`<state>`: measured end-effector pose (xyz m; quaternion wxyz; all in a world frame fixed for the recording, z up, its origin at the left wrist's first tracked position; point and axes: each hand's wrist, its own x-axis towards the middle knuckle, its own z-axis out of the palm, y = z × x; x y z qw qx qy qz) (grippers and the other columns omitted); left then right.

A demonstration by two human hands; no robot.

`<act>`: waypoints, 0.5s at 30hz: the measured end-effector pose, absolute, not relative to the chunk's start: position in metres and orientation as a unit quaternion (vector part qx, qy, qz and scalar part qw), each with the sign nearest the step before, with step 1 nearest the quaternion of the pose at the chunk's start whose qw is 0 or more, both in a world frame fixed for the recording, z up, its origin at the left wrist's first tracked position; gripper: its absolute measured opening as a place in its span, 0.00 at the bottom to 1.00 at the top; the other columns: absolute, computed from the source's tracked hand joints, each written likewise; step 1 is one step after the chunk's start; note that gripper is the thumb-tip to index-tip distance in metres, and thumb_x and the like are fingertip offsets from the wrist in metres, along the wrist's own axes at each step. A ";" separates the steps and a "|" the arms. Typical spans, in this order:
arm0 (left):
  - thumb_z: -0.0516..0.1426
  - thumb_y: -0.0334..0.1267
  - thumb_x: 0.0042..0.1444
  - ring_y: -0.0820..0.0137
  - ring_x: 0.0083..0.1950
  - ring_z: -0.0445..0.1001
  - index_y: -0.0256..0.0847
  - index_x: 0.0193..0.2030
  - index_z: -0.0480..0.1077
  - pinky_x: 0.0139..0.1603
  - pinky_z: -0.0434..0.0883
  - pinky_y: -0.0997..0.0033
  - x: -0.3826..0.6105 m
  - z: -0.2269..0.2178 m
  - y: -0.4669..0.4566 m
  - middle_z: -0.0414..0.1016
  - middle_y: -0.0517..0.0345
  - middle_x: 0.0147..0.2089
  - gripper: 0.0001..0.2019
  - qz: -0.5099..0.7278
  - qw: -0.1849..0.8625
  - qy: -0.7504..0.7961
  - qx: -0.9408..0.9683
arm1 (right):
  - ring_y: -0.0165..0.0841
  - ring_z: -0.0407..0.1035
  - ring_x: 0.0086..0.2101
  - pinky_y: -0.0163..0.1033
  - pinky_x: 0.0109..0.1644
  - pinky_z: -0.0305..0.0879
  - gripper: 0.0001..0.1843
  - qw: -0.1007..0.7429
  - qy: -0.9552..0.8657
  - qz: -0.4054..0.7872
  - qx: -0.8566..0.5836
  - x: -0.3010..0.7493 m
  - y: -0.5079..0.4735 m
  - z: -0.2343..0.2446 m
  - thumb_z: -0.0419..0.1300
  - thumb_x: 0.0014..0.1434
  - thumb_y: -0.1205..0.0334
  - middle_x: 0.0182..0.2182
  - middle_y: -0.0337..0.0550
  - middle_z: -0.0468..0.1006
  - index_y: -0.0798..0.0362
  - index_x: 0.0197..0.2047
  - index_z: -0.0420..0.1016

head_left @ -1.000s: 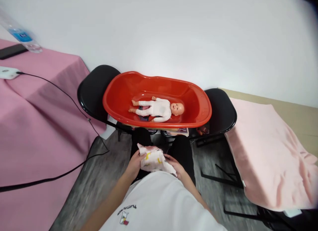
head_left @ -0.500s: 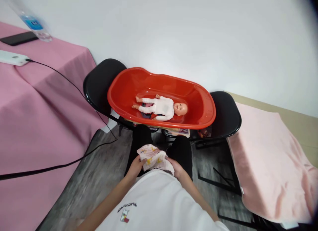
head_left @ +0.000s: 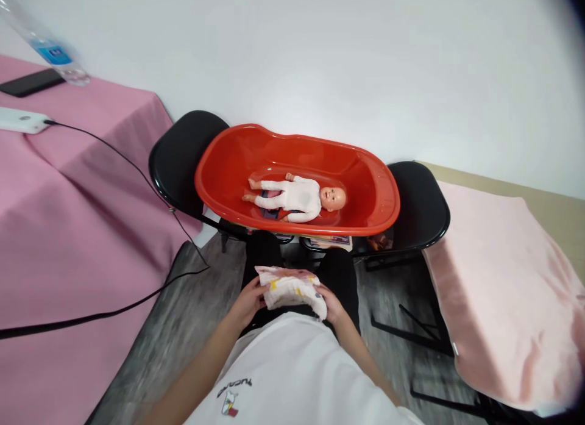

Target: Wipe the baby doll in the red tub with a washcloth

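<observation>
Over my lap, my left hand and my right hand grip opposite ends of a small folded cloth, white and pink with a yellow pattern. Fingers of both hands are closed on its edges, partly hidden by the fabric. In front of my knees is a red baby bathtub. A baby doll in a white suit lies on its back inside, head to the right and bare feet to the left. Something dark and pink lies partly hidden under its legs.
Black chairs flank the tub at both ends. A table with a pink cloth at left bears a plastic bottle, a black flat object and a white device trailing a black cable. A pale pink blanket covers a surface at right.
The cloth has gone from crumpled to a flatter, folded band, stretched between my hands. Both hands have shifted slightly to its ends. The doll and tub are unchanged.
</observation>
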<state>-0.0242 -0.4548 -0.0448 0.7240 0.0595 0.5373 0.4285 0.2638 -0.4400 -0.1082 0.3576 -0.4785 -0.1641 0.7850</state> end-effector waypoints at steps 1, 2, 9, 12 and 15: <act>0.73 0.32 0.48 0.61 0.42 0.85 0.39 0.58 0.75 0.42 0.81 0.65 -0.023 -0.046 -0.454 0.86 0.47 0.51 0.29 0.419 0.729 0.538 0.058 | 0.46 0.84 0.46 0.48 0.56 0.78 0.27 0.348 -0.160 0.790 -0.479 0.264 -0.439 -0.105 0.78 0.48 0.54 0.45 0.47 0.89 0.53 0.50 0.84; 0.73 0.32 0.47 0.60 0.42 0.85 0.38 0.57 0.76 0.42 0.81 0.64 -0.021 -0.048 -0.452 0.86 0.47 0.50 0.28 0.412 0.730 0.543 0.055 | 0.47 0.84 0.47 0.49 0.57 0.78 0.27 0.341 -0.152 0.795 -0.479 0.263 -0.437 -0.101 0.78 0.48 0.55 0.46 0.49 0.88 0.54 0.51 0.84; 0.70 0.30 0.49 0.61 0.38 0.84 0.33 0.47 0.80 0.41 0.79 0.67 -0.018 -0.058 -0.445 0.88 0.47 0.42 0.17 0.404 0.691 0.592 0.094 | 0.43 0.84 0.41 0.45 0.47 0.80 0.34 0.337 -0.146 0.789 -0.492 0.260 -0.424 -0.107 0.81 0.48 0.49 0.45 0.49 0.88 0.54 0.55 0.81; 0.69 0.31 0.52 0.62 0.37 0.84 0.34 0.47 0.80 0.40 0.78 0.69 -0.024 -0.058 -0.446 0.88 0.48 0.41 0.14 0.411 0.669 0.612 0.095 | 0.41 0.83 0.45 0.45 0.51 0.78 0.36 0.331 -0.187 0.802 -0.461 0.259 -0.422 -0.115 0.81 0.50 0.41 0.48 0.50 0.88 0.55 0.54 0.83; 0.68 0.32 0.54 0.63 0.37 0.84 0.34 0.50 0.79 0.40 0.78 0.69 -0.032 -0.057 -0.449 0.88 0.48 0.42 0.16 0.421 0.660 0.615 0.090 | 0.39 0.83 0.43 0.43 0.55 0.76 0.32 0.350 -0.207 0.786 -0.465 0.252 -0.418 -0.119 0.82 0.48 0.41 0.44 0.48 0.88 0.56 0.47 0.85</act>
